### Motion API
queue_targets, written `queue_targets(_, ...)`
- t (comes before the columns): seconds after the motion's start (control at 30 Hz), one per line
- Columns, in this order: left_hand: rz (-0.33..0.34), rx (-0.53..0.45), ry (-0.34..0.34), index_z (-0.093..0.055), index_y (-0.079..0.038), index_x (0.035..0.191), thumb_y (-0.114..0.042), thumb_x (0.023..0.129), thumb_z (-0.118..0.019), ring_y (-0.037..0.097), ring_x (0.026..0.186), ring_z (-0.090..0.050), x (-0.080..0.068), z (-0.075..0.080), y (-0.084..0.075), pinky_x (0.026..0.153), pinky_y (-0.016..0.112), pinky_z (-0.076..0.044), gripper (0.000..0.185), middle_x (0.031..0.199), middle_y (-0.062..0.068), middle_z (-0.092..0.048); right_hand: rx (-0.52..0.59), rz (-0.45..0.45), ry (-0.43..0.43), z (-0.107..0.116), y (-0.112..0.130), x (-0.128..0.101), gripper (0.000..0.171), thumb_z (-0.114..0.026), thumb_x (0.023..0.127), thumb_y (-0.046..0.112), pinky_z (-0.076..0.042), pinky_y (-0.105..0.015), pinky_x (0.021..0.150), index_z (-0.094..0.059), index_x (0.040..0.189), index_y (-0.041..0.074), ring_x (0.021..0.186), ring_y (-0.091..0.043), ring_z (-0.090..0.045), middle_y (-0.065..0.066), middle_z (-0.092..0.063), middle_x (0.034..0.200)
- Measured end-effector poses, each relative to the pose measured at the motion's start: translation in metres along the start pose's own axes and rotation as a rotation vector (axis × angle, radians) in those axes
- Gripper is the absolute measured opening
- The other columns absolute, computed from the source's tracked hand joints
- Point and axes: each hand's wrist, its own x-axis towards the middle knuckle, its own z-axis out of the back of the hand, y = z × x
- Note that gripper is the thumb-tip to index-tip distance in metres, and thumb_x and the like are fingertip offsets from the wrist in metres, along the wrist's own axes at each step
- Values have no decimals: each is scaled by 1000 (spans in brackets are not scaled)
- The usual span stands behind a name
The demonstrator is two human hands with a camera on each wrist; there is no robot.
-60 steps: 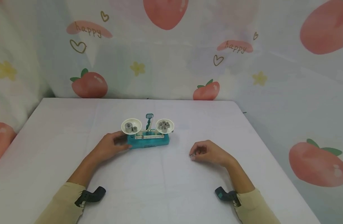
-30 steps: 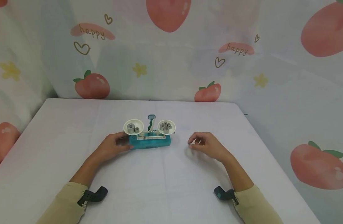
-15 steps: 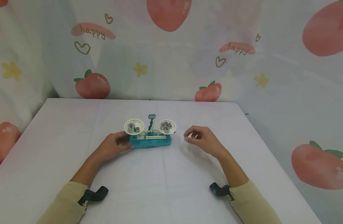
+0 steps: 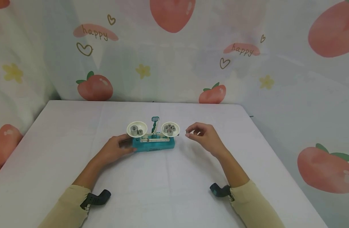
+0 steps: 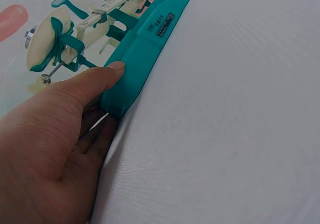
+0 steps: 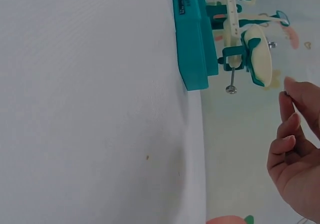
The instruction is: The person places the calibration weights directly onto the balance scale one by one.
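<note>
A teal tabletop balance scale [image 4: 153,145] stands on the white table. Its left pan [image 4: 138,123] carries a large cylindrical metal weight [image 4: 134,130] and a smaller one [image 4: 140,132]. Several small metal weights [image 4: 170,129] are grouped in the right pan [image 4: 177,130]. My left hand [image 4: 113,149] grips the left end of the base; in the left wrist view the thumb [image 5: 117,67] lies on its front face. Beside the right pan, apart from it, my right hand [image 4: 207,138] pinches a tiny metal weight [image 6: 286,93] between thumb and forefinger, mostly hidden by the fingertips.
The white-covered table [image 4: 163,190] extends around the scale. A patterned cloth backdrop [image 4: 174,63] rises behind and beside it. An adjusting nut [image 6: 231,90] sticks out from the beam's right end, below the pan and near my right hand.
My right hand has lifted off the table and moved away from me and left towards the right pan, the tiny weight pinched throughout. My left hand stays on the base.
</note>
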Motion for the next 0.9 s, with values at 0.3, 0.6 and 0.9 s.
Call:
queue_targets(0.3, 0, -10, 7, -55, 1, 146, -16, 88, -84, 38, 133, -54, 1, 0, 1, 110, 53, -44, 67, 144, 19, -58, 43, 45, 11, -8, 0, 10, 14, -80, 94, 22, -49, -34, 72, -79, 106, 13, 88, -25, -55, -2, -69, 93)
queue_targets(0.6, -2, -8, 9, -56, 0, 146, -17, 89, -84, 38, 134, -54, 1, 0, 1, 111, 54, -44, 66, 144, 18, -59, 42, 36, 13, -16, 8, 16, 13, -78, 95, 19, -49, -32, 72, -79, 107, 15, 89, -24, -55, 0, -69, 94)
queue_targets(0.9, -2, -10, 10, -56, 0, 146, -17, 89, -84, 38, 135, -53, 1, 1, 1, 111, 54, -43, 66, 144, 18, -59, 46, 1, 1, -26, 12, 19, 13, -80, 94, 19, -49, -29, 66, -78, 107, 16, 88, -25, -55, -4, -65, 96)
